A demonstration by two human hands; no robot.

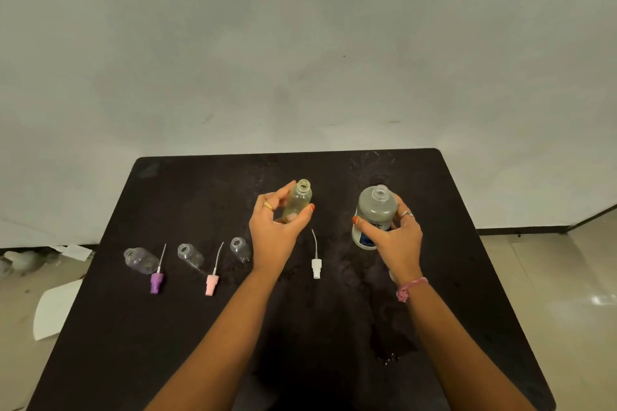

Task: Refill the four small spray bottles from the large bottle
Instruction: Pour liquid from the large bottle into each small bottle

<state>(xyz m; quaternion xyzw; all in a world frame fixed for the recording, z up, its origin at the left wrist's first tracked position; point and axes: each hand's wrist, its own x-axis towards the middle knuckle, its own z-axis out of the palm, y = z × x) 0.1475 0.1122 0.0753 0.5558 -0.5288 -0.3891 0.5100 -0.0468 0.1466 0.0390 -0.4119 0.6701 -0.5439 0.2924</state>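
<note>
My left hand [277, 227] grips a small clear spray bottle [298, 198], uncapped, lifted above the black table [200, 327]. My right hand [397, 237] grips the large bottle [375, 210], open at the top, with a white and blue label. Three more small clear bottles stand uncapped in a row on the left: one [142, 260], a second [190, 255] and a third [240, 248]. Spray heads with dip tubes lie beside them: a purple one [156, 282], a pink one [212, 284] and a white one [316, 267].
Wet patches and droplets [389, 359] mark the table near its front right. White paper sheets [55, 312] lie on the floor to the left of the table. A pale wall rises behind the table's far edge.
</note>
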